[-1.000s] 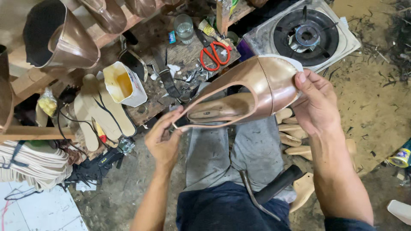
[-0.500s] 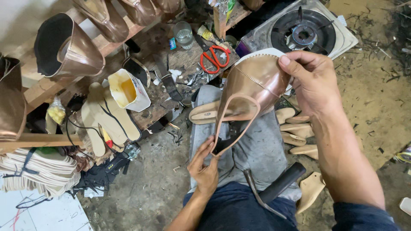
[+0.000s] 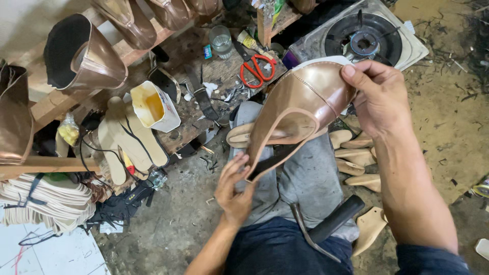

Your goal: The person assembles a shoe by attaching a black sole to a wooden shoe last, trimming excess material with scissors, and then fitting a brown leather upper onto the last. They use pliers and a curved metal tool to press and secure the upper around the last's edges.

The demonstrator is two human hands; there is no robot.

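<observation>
My right hand (image 3: 379,97) gripped the toe end of the bronze shoe upper (image 3: 300,104), thumb on top, fingers wrapped behind it. The upper hung tilted over my lap, toe far and right, heel strap reaching near and left. My left hand (image 3: 235,191) lay below that strap end, fingers loosely open, fingertips touching its dark underside. Red scissors (image 3: 257,71) lay on the bench (image 3: 214,81) beyond; a gas burner (image 3: 364,38) sat far right.

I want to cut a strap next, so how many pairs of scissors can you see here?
1. The red-handled scissors lie on the wooden bench near the gas burner, beyond the shoe upper. Clutter may hide others.
</observation>
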